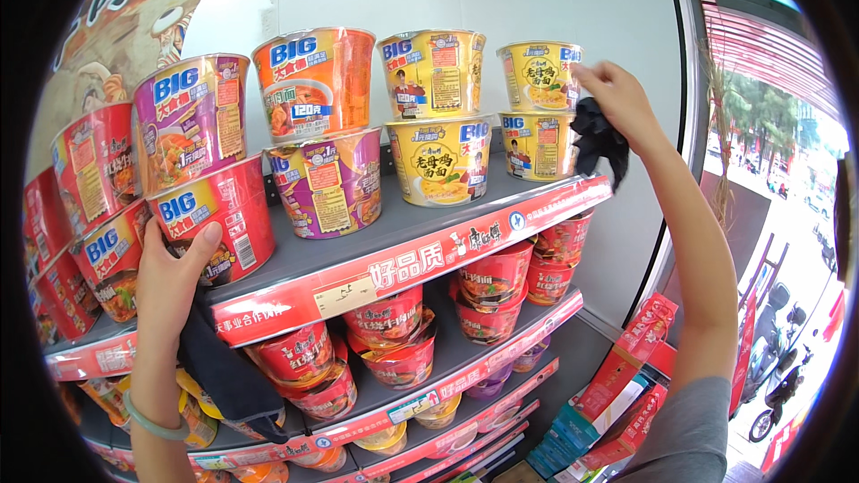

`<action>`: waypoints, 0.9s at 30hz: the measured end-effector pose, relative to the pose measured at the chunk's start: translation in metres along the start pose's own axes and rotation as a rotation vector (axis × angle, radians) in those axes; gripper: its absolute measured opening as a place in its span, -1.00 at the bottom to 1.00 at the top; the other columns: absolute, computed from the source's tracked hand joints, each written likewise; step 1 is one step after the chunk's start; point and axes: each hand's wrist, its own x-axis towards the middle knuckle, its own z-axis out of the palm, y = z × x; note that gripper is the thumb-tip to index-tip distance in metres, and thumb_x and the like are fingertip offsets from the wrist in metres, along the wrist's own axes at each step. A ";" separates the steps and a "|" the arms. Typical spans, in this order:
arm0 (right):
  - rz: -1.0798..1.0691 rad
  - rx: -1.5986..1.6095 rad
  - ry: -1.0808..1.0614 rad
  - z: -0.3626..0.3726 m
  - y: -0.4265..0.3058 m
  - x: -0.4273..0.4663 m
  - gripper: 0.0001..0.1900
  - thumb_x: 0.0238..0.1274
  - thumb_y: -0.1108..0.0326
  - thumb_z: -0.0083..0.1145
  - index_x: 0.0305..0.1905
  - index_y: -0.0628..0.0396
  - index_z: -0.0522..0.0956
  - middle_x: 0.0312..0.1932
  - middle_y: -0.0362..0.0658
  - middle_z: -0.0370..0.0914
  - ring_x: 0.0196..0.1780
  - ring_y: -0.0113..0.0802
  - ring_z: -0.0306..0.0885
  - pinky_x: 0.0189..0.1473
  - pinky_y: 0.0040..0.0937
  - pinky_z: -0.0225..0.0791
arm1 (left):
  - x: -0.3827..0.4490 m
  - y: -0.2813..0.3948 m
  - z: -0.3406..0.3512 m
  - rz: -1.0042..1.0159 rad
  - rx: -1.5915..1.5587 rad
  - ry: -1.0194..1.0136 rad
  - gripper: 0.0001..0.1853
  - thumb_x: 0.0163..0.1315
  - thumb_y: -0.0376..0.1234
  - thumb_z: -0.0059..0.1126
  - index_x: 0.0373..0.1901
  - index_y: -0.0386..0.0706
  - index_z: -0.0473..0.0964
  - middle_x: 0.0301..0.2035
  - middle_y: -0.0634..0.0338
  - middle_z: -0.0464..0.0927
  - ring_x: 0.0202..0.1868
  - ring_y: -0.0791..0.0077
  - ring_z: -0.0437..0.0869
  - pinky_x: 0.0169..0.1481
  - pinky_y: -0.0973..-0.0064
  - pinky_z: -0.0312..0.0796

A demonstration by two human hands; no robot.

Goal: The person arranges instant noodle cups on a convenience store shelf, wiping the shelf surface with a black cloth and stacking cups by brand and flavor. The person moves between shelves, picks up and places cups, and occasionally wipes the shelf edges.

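Observation:
My left hand (176,275) is at the lower left of a red instant noodle tub (235,228), its thumb across the tub's front. A dark blue cloth (231,376) hangs below that hand, apparently held in the hidden lower fingers. On the tub rests a purple-and-yellow tub (194,124). My right hand (617,100) is raised at the far right end of the top shelf, with a black cloth (597,141) dangling from it. Its fingertips meet or nearly meet the upper yellow tub (542,77), which stands on another yellow tub (540,145).
Further stacks on the top shelf (322,251) include an orange tub (319,84) on a purple tub (329,181). Lower shelves hold red tubs (493,275). Red boxes (634,355) sit on the lower right, before a glass door or window onto a street with scooters (775,389).

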 end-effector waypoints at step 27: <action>0.168 0.482 -0.819 0.035 0.131 0.020 0.11 -0.05 -0.34 0.39 0.44 0.27 0.23 0.36 -0.01 0.36 0.45 -0.27 0.22 0.46 -0.36 0.06 | 0.014 -0.044 -0.014 0.008 0.002 -0.071 -0.17 0.31 0.04 0.23 0.38 -0.35 0.18 0.13 0.03 0.48 0.14 0.42 0.49 0.31 0.45 0.28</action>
